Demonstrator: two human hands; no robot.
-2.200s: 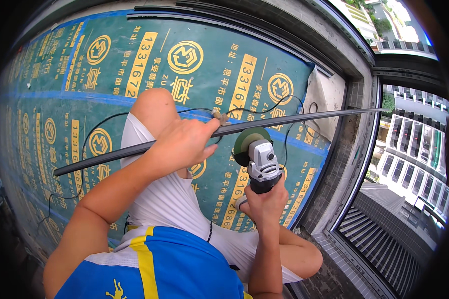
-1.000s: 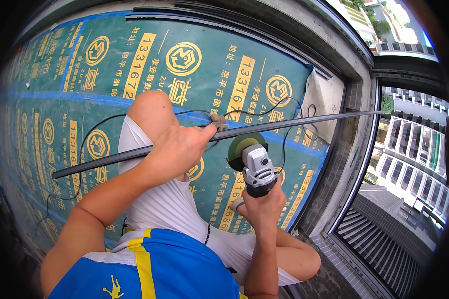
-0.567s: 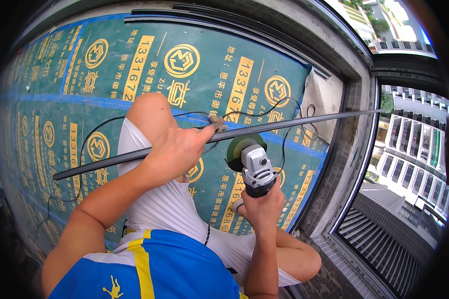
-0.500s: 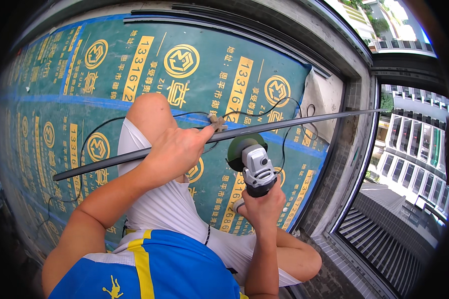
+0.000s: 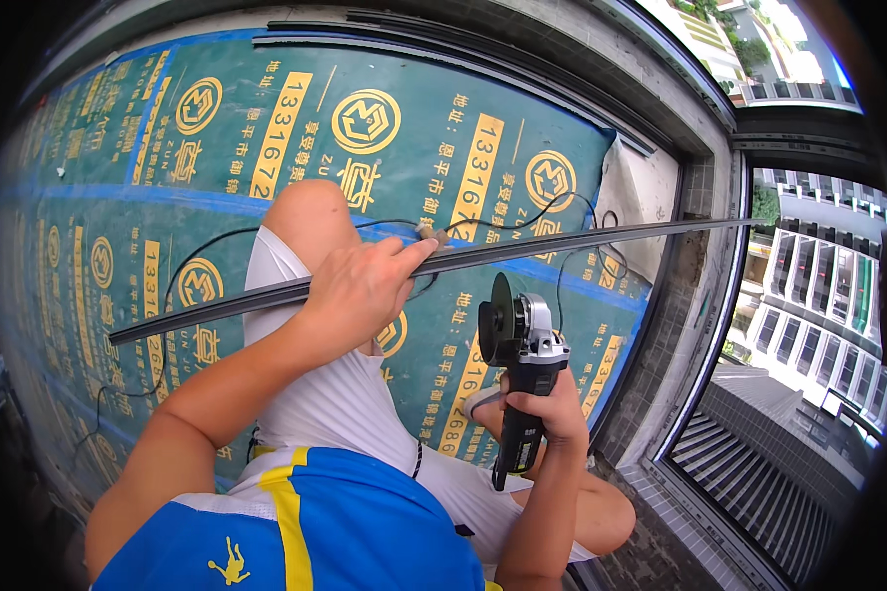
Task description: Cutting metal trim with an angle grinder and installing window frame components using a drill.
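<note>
A long dark grey metal or plastic profile strip [image 5: 552, 242] lies slantwise across my raised knee, its far right end near the window frame. My left hand [image 5: 357, 297] is closed around it left of the middle, with the fingertips on its upper edge. In my right hand [image 5: 560, 406] is an angle grinder [image 5: 532, 379], gripped by its black body. The grinder's dark disc [image 5: 504, 307] stands nearly edge-on, just below the strip and apart from it. A small greyish lump [image 5: 430, 234], which I cannot make out, sits beside my left fingertips.
Green printed protective sheeting [image 5: 404, 89] with blue tape covers the floor. A black cable [image 5: 222, 233] loops over it. Several dark strips [image 5: 443, 51] lie along the far wall. On the right, a window frame [image 5: 695, 379] looks out on buildings.
The angle grinder has turned in my right hand and shifted slightly right; its disc now stands edge-on and its body shows lengthwise. My left hand and the strip have barely moved.
</note>
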